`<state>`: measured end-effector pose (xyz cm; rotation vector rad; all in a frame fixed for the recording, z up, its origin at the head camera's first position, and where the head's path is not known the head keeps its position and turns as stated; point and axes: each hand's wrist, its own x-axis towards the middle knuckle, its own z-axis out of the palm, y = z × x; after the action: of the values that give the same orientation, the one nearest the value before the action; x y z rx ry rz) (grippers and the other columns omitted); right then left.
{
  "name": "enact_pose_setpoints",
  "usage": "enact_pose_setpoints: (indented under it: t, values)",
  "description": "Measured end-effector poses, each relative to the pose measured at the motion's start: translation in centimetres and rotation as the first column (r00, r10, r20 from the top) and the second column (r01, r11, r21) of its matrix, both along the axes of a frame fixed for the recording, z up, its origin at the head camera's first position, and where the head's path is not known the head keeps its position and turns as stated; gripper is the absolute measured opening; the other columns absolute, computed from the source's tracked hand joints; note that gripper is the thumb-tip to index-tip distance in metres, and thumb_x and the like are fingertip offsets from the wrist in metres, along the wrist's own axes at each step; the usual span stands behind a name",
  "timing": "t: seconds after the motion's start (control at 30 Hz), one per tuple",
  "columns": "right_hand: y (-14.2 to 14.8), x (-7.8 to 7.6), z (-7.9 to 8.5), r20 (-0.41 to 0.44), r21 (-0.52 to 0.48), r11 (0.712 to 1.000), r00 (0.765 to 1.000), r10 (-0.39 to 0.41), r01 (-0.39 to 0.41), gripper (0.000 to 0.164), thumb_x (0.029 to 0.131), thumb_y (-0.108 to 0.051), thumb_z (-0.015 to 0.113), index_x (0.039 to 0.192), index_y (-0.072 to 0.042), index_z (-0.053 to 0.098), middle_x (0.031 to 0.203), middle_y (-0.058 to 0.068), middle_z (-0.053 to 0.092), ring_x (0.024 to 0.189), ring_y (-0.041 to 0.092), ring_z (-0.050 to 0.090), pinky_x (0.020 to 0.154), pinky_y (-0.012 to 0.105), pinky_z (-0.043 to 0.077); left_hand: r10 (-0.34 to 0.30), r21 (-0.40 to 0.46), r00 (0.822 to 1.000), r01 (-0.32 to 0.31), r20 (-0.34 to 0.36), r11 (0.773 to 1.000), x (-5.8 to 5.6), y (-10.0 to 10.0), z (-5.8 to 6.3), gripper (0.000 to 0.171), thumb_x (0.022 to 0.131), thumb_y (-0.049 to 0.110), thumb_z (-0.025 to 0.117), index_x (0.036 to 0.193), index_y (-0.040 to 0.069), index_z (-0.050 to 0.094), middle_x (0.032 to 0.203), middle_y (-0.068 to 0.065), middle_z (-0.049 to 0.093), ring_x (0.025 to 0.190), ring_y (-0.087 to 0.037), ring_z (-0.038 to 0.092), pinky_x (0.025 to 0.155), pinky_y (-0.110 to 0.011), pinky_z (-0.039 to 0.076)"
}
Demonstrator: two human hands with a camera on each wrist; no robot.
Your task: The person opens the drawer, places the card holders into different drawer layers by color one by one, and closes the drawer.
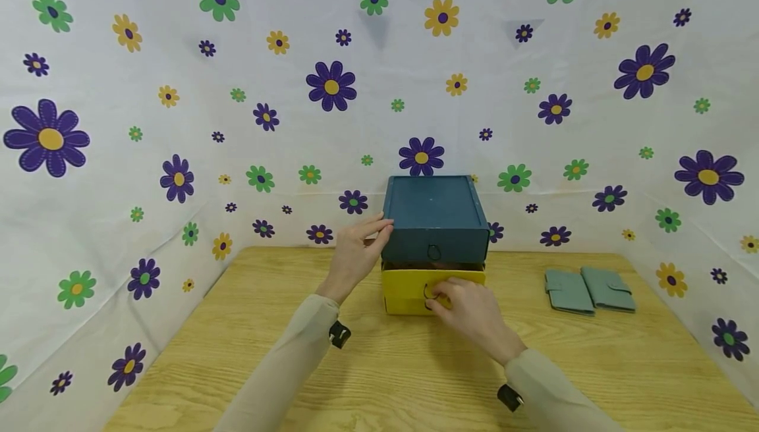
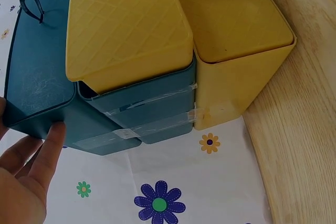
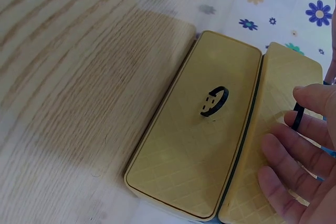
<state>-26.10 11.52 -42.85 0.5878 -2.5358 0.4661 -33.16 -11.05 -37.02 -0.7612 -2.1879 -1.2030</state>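
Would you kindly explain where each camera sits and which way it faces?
Head: on the head, facing forward and down at the stacked drawers; left hand, right hand and sleeves show.
Left wrist: worn there, facing the drawers' fronts and one side; left hand shows.
Right wrist: worn there, facing the yellow drawer fronts; mainly right hand shows.
Shared: both wrist views show yellow drawer fronts.

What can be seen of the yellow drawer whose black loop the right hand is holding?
The yellow, plastic-looking drawer has a rectangular front with rounded corners and a faint crisscross pattern. It sits partly pulled out of its dark teal casing, between the dark teal top box and the yellow bottom drawer. The right hand pinches the black loop handle on its front; what lies inside cannot be made out.
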Motion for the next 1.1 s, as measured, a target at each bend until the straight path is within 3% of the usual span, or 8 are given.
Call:
enact_pose_setpoints:
  t: [1.1]
  values:
    - [0.0, -1.9, -0.2, 0.022, -0.029, 0.999, 1.000, -0.021, 0.021, 0.015, 0.084, -0.031, 0.077, 0.093, -0.019, 0.078, 0.092, -0.004, 0.074, 0.069, 0.011, 0.067, 0.054, 0.024, 0.053, -0.006, 0.012, 1.000, 0.007, -0.021, 1.000, -0.1, 0.1, -0.2, 0.026, 0.097, 0.021, 0.063, 0.118, 0.009, 0.072, 0.133, -0.015, 0.062, 0.112, -0.023, 0.067, 0.078, -0.025, 0.060]
